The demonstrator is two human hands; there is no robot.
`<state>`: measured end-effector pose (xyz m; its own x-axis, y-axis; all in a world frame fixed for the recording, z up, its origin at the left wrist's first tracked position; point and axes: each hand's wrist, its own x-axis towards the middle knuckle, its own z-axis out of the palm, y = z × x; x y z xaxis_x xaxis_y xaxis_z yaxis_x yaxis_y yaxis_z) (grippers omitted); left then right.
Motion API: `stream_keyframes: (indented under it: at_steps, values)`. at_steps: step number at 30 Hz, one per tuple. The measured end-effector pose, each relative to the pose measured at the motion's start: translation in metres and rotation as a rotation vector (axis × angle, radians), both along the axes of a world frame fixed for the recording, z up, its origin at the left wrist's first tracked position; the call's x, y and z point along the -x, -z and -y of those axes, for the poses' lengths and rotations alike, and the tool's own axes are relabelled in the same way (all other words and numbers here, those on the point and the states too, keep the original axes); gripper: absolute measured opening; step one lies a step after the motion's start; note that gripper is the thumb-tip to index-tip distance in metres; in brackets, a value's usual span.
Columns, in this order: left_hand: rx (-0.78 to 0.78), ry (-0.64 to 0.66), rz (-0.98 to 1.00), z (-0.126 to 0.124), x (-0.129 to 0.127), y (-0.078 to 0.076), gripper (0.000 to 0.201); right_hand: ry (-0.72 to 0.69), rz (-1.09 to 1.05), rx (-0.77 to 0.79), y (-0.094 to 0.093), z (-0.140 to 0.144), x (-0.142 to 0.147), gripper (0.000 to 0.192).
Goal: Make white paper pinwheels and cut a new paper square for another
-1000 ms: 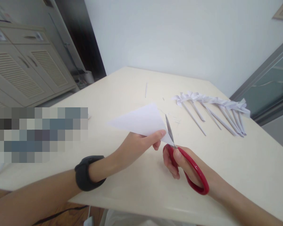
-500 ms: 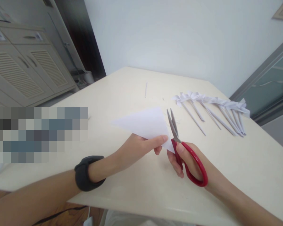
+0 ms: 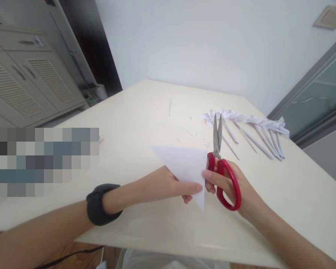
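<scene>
My left hand (image 3: 179,186) pinches a white paper triangle (image 3: 184,160) above the table, thumb on top and fingers beneath. The triangle's long point reaches left and a narrow corner hangs down toward me. In my right hand (image 3: 229,183) is a pair of red-handled scissors (image 3: 217,149), blades slightly parted and pointing away from me. The blades stand just right of the paper, with no paper between them. My right thumb and fingertips are at the paper's right edge; whether they grip it too I cannot tell.
Several paper flowers with rolled stems (image 3: 257,130) lie in a row at the right. A thin paper stick (image 3: 170,107) and small scraps (image 3: 194,134) rest on the cream table (image 3: 145,235). A bin with a white liner (image 3: 173,259) is below the near edge. Part of the left side is blurred out.
The paper triangle has turned and come lower, its top edge now nearly level. The scissors have swung upright, their tips moving up and right.
</scene>
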<state>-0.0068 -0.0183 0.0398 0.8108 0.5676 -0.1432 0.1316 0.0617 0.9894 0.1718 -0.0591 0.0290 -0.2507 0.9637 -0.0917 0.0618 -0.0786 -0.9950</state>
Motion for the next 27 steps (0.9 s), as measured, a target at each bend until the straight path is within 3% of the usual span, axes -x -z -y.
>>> stream_keyframes:
  at_steps: [3,7,11,16,19,27]
  values:
    - [-0.015,-0.024,-0.016,0.002,0.0,-0.002,0.009,0.009,0.064,-0.01,0.0,0.0,0.001,0.019]
    - [-0.102,-0.303,-0.006,-0.002,0.0,0.0,0.019,0.006,0.079,-0.041,-0.002,-0.003,0.001,0.018]
    - [-0.108,-0.45,0.045,-0.011,0.001,0.007,0.03,0.021,0.146,-0.112,-0.002,-0.013,-0.009,0.018]
    - [-0.072,-0.43,-0.054,-0.012,0.001,0.005,0.035,0.116,0.59,-0.257,0.01,-0.036,-0.036,0.011]
    - [-0.061,-0.405,-0.111,-0.01,0.001,0.004,0.034,0.186,0.881,-0.425,0.023,-0.045,-0.049,0.011]
    - [-0.077,-0.387,-0.122,-0.015,0.0,0.011,0.031,0.143,0.929,-0.444,0.038,-0.048,-0.049,0.022]
